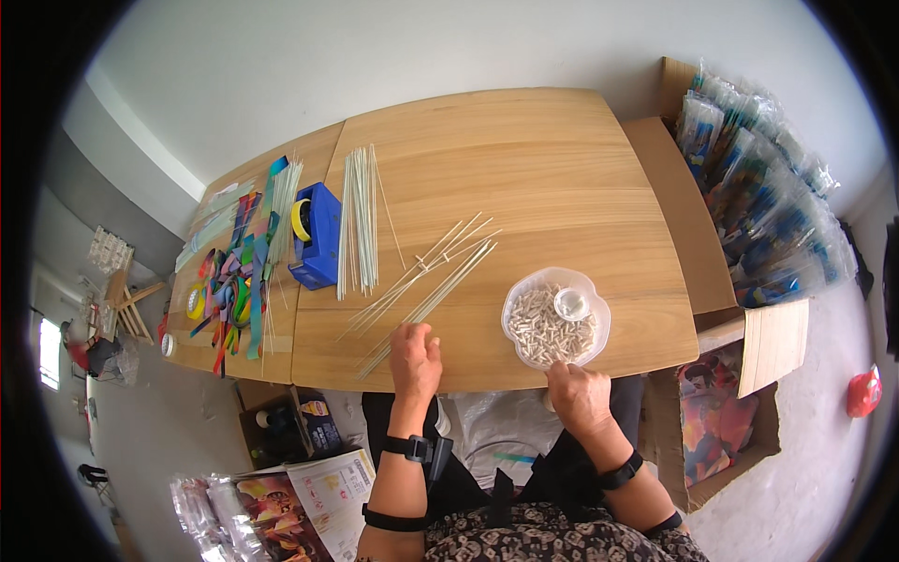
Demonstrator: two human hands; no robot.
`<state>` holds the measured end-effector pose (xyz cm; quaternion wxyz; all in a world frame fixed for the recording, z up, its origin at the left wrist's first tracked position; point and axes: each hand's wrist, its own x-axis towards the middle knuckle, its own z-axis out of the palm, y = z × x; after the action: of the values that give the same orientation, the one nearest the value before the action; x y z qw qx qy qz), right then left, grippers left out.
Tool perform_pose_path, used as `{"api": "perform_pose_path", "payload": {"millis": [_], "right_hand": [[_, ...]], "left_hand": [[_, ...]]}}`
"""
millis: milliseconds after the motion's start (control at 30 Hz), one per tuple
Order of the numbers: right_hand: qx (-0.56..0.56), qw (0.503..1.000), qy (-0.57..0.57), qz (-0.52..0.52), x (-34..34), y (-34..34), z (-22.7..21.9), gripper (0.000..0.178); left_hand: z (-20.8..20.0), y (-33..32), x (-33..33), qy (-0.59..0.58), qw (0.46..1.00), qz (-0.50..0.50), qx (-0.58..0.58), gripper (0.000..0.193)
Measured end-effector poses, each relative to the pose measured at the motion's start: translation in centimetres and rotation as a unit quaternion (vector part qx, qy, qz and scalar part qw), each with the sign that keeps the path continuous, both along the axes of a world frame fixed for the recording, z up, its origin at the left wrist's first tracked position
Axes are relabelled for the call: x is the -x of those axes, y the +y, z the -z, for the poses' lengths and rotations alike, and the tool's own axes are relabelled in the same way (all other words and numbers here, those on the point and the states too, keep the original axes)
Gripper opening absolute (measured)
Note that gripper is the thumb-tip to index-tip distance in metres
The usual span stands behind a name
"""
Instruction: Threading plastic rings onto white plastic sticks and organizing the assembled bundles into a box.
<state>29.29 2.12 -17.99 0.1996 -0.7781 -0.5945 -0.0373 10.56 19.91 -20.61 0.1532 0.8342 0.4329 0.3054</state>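
My left hand (415, 363) is closed, fingers curled, above the near ends of a loose bundle of thin white sticks (448, 279) lying slanted on the table. What it grips, if anything, is hidden. Some of those sticks have small pale pieces across them. At the near rim of a clear plastic bowl (605, 323), my right hand (579, 398) is closed in a pinch, with its fingertips too covered to show what is in them. Many short white tube-like pieces (541, 328) fill the bowl, and a small round clear container (570, 303) sits among them.
Left on the wooden table (524, 140) stand a blue tape dispenser (320, 236), more white sticks (357, 225) and a heap of coloured ribbons (242, 276). Cardboard boxes at the right hold clear-wrapped packets (773, 197). Another box (281, 417) is under the table's left side.
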Motion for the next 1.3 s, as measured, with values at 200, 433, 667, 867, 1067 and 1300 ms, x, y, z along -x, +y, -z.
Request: {"api": "perform_pose_path", "payload": {"millis": [200,433,667,867,1067,1300], "right_hand": [[0.009,1.000,0.017,0.003,-0.9,0.4,0.2,0.010],[-0.076,0.984,0.161,0.009,-0.3,0.6,-3.0,0.015],[-0.127,0.977,0.172,-0.020,0.2,1.2,-3.2,0.009],[0.005,0.876,0.472,-0.096,6.4,1.4,-1.8,0.008],[0.107,0.468,0.877,0.029,12.0,3.4,7.3,0.029],[0.119,0.390,0.910,0.068,14.6,5.2,4.9,0.020]], "left_hand": [[0.6,3.3,2.3,0.072,0.993,-0.085,-0.035,0.033],[0.1,3.3,1.5,0.100,0.992,-0.061,-0.051,0.030],[0.0,4.7,0.6,0.090,0.990,-0.007,0.109,0.014],[-1.0,2.0,1.4,0.185,0.979,0.088,-0.008,0.010],[-0.8,-2.9,1.4,0.198,0.978,0.071,-0.003,0.013],[-1.5,-5.2,2.1,0.220,0.973,0.038,0.056,0.012]]}}
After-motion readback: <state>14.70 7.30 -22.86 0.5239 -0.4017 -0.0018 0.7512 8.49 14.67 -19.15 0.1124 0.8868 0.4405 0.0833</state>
